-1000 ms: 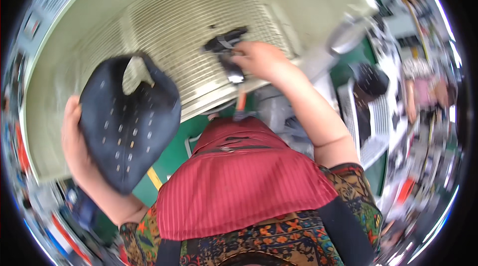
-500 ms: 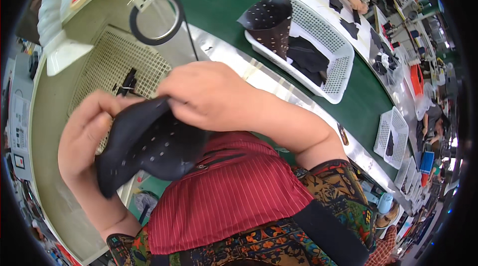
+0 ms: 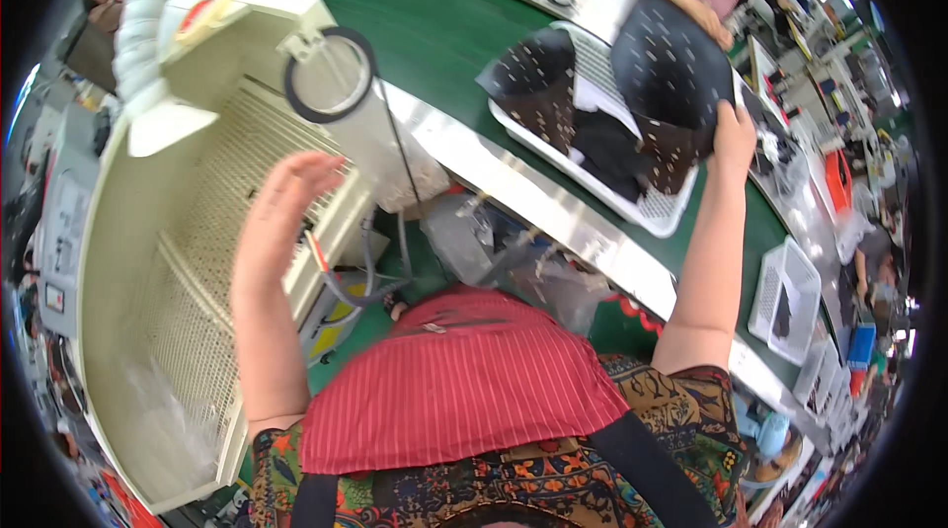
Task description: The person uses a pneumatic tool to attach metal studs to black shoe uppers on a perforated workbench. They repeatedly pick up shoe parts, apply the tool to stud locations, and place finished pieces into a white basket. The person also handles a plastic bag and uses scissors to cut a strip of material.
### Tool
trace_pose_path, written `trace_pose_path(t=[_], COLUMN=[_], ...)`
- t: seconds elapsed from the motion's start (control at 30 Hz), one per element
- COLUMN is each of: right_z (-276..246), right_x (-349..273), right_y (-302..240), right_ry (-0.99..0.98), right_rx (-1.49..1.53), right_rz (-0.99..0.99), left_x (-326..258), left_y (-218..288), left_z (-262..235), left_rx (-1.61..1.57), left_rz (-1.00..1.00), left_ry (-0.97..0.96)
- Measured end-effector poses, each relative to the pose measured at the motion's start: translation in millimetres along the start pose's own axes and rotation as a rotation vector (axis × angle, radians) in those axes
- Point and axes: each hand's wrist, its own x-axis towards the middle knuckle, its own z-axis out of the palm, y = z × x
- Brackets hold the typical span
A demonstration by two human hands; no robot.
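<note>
My right hand (image 3: 733, 138) is reached out to the far right, closed on the edge of a black perforated leather piece (image 3: 667, 59). The piece stands tilted over the right end of a white plastic basket (image 3: 602, 194); whether it touches the basket I cannot tell. A second perforated piece (image 3: 533, 69), black with a brown side, leans at the basket's left end. Dark flat pieces (image 3: 607, 148) lie between them. Over the front edge of a cream booth (image 3: 104, 261) my left hand (image 3: 281, 207) hovers, fingers stretched out, somewhat blurred, with nothing visible in it.
A round black-rimmed magnifier (image 3: 331, 74) and a white ribbed hose (image 3: 148, 44) stand over the booth. A metal-edged green table (image 3: 415, 0) runs diagonally. A co-worker's arm (image 3: 696, 9) is just beyond the basket. Another white basket (image 3: 787, 296) sits farther right.
My right hand has carried the black perforated piece from in front of me to the basket on the right. My left hand has let go of it. The view has shifted.
</note>
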Motion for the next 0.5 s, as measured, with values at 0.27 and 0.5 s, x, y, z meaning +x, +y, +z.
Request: trace_pose_path(t=[0.27,0.5], right_z=[-16,-50], right_x=[-20,-112], right_y=[118,157], right_ry=[0.009,-0.204], right_rx=[0.120,-0.080], right_rz=[0.086,0.664], left_x=[-61,-134], left_y=[-62,-118], left_z=[-33,-71], left_rx=[0.091,0.613], left_rz=[-0.209,-0.216], left_ry=[0.499,1.014])
